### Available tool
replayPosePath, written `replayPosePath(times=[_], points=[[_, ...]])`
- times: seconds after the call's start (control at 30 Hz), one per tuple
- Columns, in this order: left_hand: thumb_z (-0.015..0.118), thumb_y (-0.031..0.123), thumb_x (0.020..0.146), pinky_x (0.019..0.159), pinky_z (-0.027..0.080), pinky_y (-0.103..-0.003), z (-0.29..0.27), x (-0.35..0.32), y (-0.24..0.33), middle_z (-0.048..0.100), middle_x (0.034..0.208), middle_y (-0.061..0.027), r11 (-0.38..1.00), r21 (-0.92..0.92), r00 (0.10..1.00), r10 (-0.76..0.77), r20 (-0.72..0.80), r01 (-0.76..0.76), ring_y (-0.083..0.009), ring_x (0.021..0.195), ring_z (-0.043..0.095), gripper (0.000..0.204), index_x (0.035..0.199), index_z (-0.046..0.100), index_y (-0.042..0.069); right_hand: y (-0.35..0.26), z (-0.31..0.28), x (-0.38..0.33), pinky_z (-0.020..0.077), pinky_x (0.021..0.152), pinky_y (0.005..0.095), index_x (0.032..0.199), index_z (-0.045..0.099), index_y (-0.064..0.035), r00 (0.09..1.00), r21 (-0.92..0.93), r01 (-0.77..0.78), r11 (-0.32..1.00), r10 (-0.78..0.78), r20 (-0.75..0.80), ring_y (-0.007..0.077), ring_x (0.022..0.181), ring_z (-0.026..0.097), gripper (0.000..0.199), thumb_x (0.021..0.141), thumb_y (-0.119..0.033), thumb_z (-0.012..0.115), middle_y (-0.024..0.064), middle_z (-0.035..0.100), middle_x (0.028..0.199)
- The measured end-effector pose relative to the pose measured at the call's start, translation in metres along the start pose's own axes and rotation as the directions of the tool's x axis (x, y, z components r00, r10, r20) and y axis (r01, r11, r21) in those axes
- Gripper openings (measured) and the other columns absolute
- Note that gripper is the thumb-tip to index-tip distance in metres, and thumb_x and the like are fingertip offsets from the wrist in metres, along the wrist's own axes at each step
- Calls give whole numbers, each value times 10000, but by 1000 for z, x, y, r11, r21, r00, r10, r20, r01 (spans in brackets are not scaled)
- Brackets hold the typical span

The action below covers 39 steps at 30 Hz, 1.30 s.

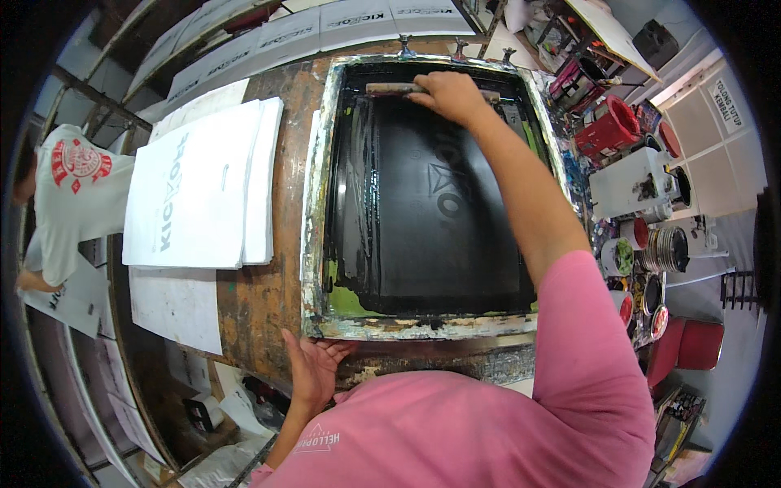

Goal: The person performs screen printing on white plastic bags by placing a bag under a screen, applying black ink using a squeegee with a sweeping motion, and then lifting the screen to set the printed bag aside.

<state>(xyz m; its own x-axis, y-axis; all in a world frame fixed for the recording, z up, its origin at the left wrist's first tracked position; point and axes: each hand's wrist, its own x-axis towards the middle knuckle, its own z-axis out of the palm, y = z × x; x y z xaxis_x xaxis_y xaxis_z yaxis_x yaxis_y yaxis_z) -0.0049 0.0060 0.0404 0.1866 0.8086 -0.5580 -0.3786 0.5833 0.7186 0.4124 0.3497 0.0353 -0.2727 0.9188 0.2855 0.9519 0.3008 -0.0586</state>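
Observation:
Over a wooden table lies a screen printing frame [423, 327] with a paint-caked rim. Its mesh [480, 252] is coated in black ink, thick and streaky down the left side, with faint lettering in the middle. At the far end my right hand [449, 96] is closed round the wooden handle of a squeegee [390, 89]; the blade is hard to make out. My left hand [316, 368] is at the near left corner of the frame, palm turned up and thumb apart. Its fingertips reach to the rim's lower edge, and I cannot tell whether they touch it.
Left of the frame, a stack of printed white sheets [207, 191] lies on the table [285, 175]. Clamps [460, 50] line the frame's far edge. Ink tubs and a red bucket [608, 126] crowd the right. A co-worker in a white shirt [81, 195] holds a sheet [77, 297] by racks.

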Motion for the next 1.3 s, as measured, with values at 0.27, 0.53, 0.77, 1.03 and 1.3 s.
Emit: replayPosePath(times=[0.27, 0.53, 0.77, 1.03, 1.3], points=[[258, 846, 982, 1046, 515, -490, -5, -3, -2, 655, 1270, -256, 997, -42, 994, 69, 87, -65, -356, 1121, 695, 1015, 1431, 405, -53, -108, -70, -140, 567, 751, 520, 1046, 617, -89, 995, 114, -5, 994, -6, 101, 373, 849, 723, 376, 979, -458, 648, 157, 722, 872], [313, 921, 897, 1147, 448, -556, 10, -22, 41, 628, 1341, -305, 961, -183, 893, 260, 367, -205, -446, 1280, 620, 1147, 1457, 395, -77, -224, -216, -265, 541, 836, 506, 1132, 615, -48, 984, 187, -131, 974, 105, 146, 349, 995, 604, 420, 901, -385, 713, 151, 578, 1002], [438, 949, 825, 1247, 272, -618, 62, -1, 109, 430, 1582, -288, 801, -351, 553, 592, 586, -485, -461, 1511, 356, 1235, 1596, 344, -12, -198, -276, -186, 416, 839, 477, 1011, 657, -79, 888, -173, -104, 979, 13, -460, 330, 847, 634, 297, 914, -359, 633, 110, 623, 828], [486, 791, 937, 1183, -119, -749, 18, 63, -2, 203, 1725, -220, -558, 825, 784, 470, 405, -91, -450, 1608, 49, 1008, 1642, 336, 87, -182, -314, -144, 480, 810, 450, 787, 682, -8, 878, 14, -63, 998, 62, -475, 320, 668, 638, 389, 918, -356, 570, 160, 672, 706], [693, 581, 933, 1241, 116, -644, 70, 66, 31, 538, 1517, -240, -252, 849, 614, 599, 514, -465, -430, 1498, 387, 899, 1534, 458, -46, -198, -363, -90, 450, 532, 389, 684, 658, -31, 861, 62, -478, 876, 482, -164, 229, 473, 482, 430, 916, -361, 507, 85, 534, 508]])
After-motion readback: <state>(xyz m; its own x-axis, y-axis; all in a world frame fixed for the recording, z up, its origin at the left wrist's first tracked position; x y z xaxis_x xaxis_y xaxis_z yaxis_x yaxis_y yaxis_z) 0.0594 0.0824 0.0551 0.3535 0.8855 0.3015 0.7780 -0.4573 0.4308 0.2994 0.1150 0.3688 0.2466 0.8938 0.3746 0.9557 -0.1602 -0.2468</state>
